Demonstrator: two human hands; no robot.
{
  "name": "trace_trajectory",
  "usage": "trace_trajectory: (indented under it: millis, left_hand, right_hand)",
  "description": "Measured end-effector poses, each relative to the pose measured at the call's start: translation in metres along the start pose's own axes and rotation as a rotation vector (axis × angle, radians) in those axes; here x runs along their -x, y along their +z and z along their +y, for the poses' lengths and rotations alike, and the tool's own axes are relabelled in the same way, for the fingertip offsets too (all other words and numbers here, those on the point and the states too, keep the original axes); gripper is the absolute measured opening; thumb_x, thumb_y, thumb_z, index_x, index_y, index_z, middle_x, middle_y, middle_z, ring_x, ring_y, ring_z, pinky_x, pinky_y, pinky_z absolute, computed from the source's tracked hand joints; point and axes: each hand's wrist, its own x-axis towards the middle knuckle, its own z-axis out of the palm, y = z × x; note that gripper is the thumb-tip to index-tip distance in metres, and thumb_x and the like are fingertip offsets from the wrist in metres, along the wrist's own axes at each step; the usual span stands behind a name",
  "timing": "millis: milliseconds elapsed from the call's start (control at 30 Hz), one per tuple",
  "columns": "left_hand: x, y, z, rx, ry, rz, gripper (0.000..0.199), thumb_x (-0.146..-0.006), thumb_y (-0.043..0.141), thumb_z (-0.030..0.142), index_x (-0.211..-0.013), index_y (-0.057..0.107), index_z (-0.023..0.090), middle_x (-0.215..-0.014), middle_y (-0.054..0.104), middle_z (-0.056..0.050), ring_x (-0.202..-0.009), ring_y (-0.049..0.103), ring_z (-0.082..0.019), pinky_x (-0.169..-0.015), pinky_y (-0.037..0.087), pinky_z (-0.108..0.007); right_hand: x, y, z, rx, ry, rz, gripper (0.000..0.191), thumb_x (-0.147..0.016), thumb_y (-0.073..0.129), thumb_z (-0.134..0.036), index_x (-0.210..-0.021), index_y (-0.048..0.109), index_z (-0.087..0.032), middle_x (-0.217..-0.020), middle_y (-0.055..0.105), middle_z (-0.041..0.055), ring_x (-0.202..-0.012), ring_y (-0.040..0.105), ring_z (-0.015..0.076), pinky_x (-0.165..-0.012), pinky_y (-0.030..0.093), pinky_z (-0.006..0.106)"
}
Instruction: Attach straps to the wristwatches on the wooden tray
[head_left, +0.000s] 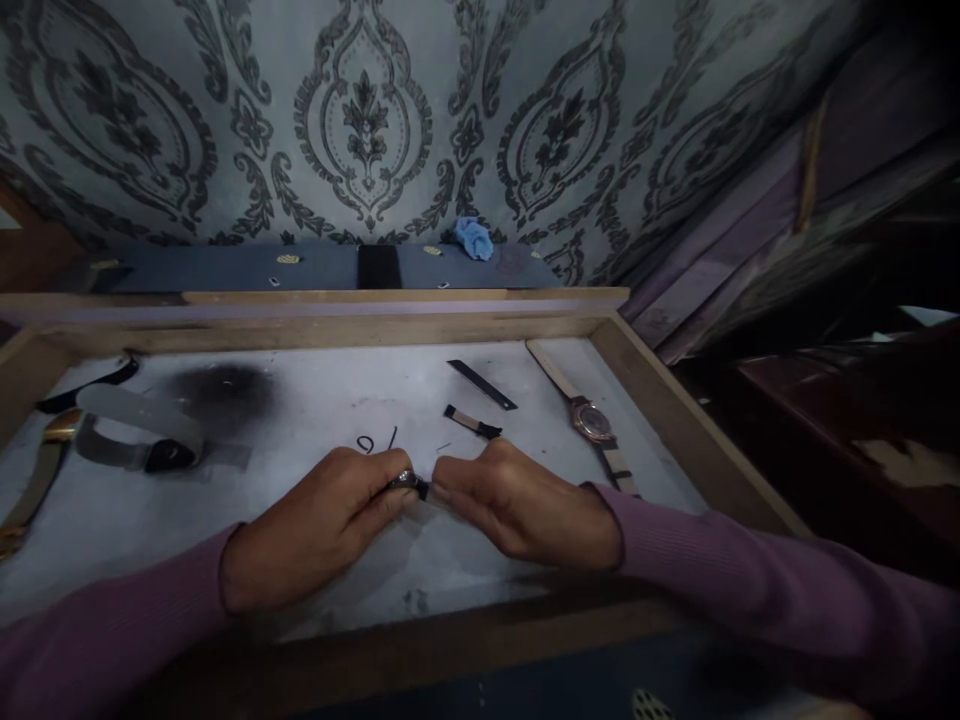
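Here, in the head view, the left hand [330,515] pinches a small dark piece [422,490] over the pale counter [322,390], and the right hand [517,505] has its narrow grip just beside it, though I cannot tell what that one holds. Beyond the hands lie a short strap piece [469,421] and a flat dark strip [482,385], with a watch [592,418] to their right

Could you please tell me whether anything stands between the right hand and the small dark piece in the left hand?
Nothing visible stands between them: the right hand is close beside the small dark piece held by the left hand, though whether they touch is unclear. The short strap lies beyond the hands, out of the way.
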Motion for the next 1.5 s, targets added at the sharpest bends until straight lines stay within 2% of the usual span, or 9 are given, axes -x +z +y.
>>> trace_trajectory:
  millis: [167, 400, 667, 900, 1000, 1133, 1300, 1400, 1500]
  left_hand:
    - [-0.0026, -0.0005, -0.0011, 0.048, -0.044, -0.015, 0.026, -0.091, 0.039, 0.028, -0.067, 0.042, 0.019, -0.060, 0.039, 0.005, -0.057, 0.041, -0.012, -0.056, 0.030, -0.025]
    - [-0.0043, -0.0022, -0.0042, 0.246, -0.110, -0.065, 0.025, -0.088, 0.042, 0.033, -0.070, 0.049, 0.018, -0.064, 0.037, 0.005, -0.060, 0.038, -0.012, -0.056, 0.030, -0.026]
    - [-0.0047, -0.0046, -0.0051, 0.380, -0.153, -0.132, 0.026, -0.088, 0.045, 0.033, -0.067, 0.047, 0.018, -0.056, 0.030, 0.008, -0.051, 0.028, -0.009, -0.049, 0.025, -0.023]
    - [-0.0019, -0.0028, -0.0014, 0.203, -0.082, -0.045, 0.026, -0.090, 0.042, 0.032, -0.069, 0.047, 0.018, -0.062, 0.037, 0.005, -0.057, 0.037, -0.011, -0.055, 0.029, -0.025]
    - [-0.0009, 0.0004, -0.0011, 0.162, -0.055, 0.011, 0.027, -0.091, 0.041, 0.031, -0.067, 0.045, 0.018, -0.062, 0.038, 0.005, -0.057, 0.038, -0.011, -0.055, 0.029, -0.025]
    - [-0.0011, 0.0032, -0.0038, 0.488, -0.157, -0.049, 0.028, -0.090, 0.047, 0.034, -0.066, 0.045, 0.019, -0.055, 0.030, 0.008, -0.049, 0.027, -0.008, -0.047, 0.024, -0.023]
    - [-0.0015, 0.0043, -0.0066, 0.854, -0.264, -0.154, 0.029, -0.086, 0.057, 0.042, -0.072, 0.051, 0.017, -0.049, 0.023, 0.012, -0.042, 0.014, -0.006, -0.040, 0.012, -0.022]
    - [-0.0026, 0.0026, -0.0067, 0.868, -0.262, -0.179, 0.029, -0.086, 0.057, 0.042, -0.072, 0.052, 0.017, -0.049, 0.022, 0.012, -0.042, 0.012, -0.006, -0.040, 0.012, -0.022]
    - [-0.0041, -0.0017, -0.0062, 0.698, -0.200, -0.180, 0.027, -0.088, 0.053, 0.039, -0.072, 0.051, 0.017, -0.051, 0.024, 0.011, -0.044, 0.018, -0.007, -0.042, 0.016, -0.022]
  right_hand:
    - [0.0002, 0.0030, 0.0028, 0.158, -0.030, -0.008, 0.026, -0.095, 0.034, -0.019, -0.070, 0.044, -0.018, -0.051, 0.032, -0.0072, -0.041, 0.026, 0.0075, -0.044, 0.018, 0.024]
    - [-0.0002, 0.0021, 0.0053, 0.233, -0.084, -0.019, 0.025, -0.094, 0.032, -0.018, -0.071, 0.043, -0.019, -0.050, 0.033, -0.0068, -0.042, 0.027, 0.0085, -0.043, 0.019, 0.024]
    - [0.0026, 0.0044, 0.0085, 0.311, -0.163, 0.015, 0.023, -0.092, 0.033, -0.014, -0.071, 0.040, -0.020, -0.051, 0.036, -0.0060, -0.043, 0.027, 0.0091, -0.044, 0.019, 0.025]
    - [0.0009, 0.0019, 0.0046, 0.174, -0.093, 0.024, 0.022, -0.093, 0.036, -0.016, -0.072, 0.039, -0.020, -0.052, 0.032, -0.0073, -0.041, 0.030, 0.0071, -0.042, 0.021, 0.022]
    - [0.0012, 0.0014, 0.0051, 0.219, -0.135, 0.031, 0.022, -0.093, 0.035, -0.015, -0.072, 0.038, -0.020, -0.051, 0.033, -0.0074, -0.041, 0.029, 0.0075, -0.043, 0.021, 0.022]
    - [0.0028, 0.0009, 0.0077, 0.388, -0.228, 0.052, 0.023, -0.092, 0.032, -0.011, -0.071, 0.036, -0.022, -0.050, 0.035, -0.0070, -0.042, 0.026, 0.0093, -0.044, 0.019, 0.024]
    - [0.0036, -0.0002, 0.0083, 0.438, -0.265, 0.052, 0.023, -0.090, 0.032, -0.009, -0.071, 0.035, -0.022, -0.050, 0.036, -0.0066, -0.042, 0.025, 0.0097, -0.043, 0.020, 0.025]
    - [0.0034, -0.0008, 0.0065, 0.446, -0.259, 0.035, 0.024, -0.091, 0.030, -0.008, -0.071, 0.036, -0.022, -0.051, 0.036, -0.0062, -0.042, 0.026, 0.0099, -0.043, 0.021, 0.025]
    - [0.0034, -0.0004, 0.0047, 0.414, -0.242, 0.038, 0.024, -0.090, 0.031, -0.009, -0.071, 0.036, -0.022, -0.051, 0.035, -0.0062, -0.042, 0.025, 0.0099, -0.043, 0.020, 0.025]
